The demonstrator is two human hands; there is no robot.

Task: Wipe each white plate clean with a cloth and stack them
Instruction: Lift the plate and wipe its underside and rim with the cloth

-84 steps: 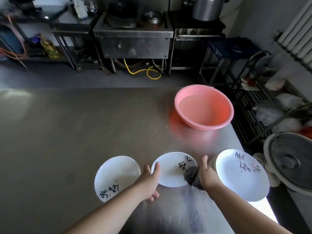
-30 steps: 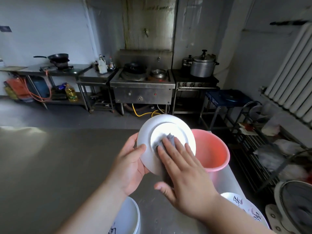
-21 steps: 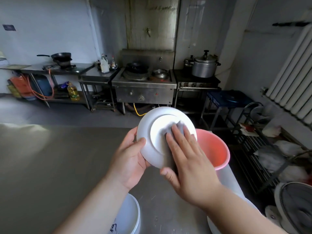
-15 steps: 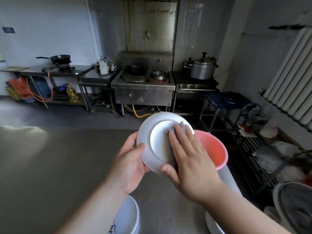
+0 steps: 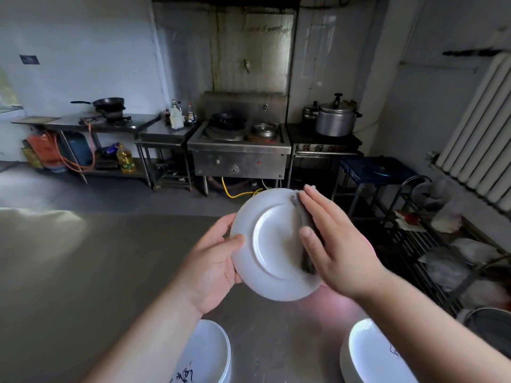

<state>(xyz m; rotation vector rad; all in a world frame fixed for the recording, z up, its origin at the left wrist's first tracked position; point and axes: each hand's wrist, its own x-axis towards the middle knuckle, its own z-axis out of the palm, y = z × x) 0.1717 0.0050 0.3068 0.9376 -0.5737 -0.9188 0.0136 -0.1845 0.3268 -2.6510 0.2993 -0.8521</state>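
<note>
**Ana:** Gripping the white plate (image 5: 269, 246) at its left rim is the left hand (image 5: 211, 268), thumb curled over the edge, fingers behind. Right hand (image 5: 336, 244) lies flat, fingers straight and together, pressing a grey cloth (image 5: 302, 230) onto the plate's right side.

**Ben:** And the setting, biggest first?

**Ana:** Steel table (image 5: 83, 272) fills the lower half of the view, dull and reflective. Behind it, a grey kitchen: a steel wok stove (image 5: 239, 150) at centre, a side bench (image 5: 91, 124) on the left carrying a black wok (image 5: 109, 103), a white radiator (image 5: 478, 139) on the right wall, a wire rack (image 5: 431, 244) below it.

**Ben:** Any containers?

**Ana:** Big lidded metal pot (image 5: 336, 118) on the right burner stand; what's inside is hidden. Yellow oil bottle (image 5: 125, 160) under the bench.

**Ben:** Other plates?

**Ana:** Two groups on the table near the bottom edge: left stack (image 5: 210, 355) with dark markings, and right plate (image 5: 370, 352), partly behind the forearm. How many lie in each, I can't tell.

**Ben:** The held one?

**Ana:** Up in the air above the table, tilted, its underside and foot ring facing us.
</note>
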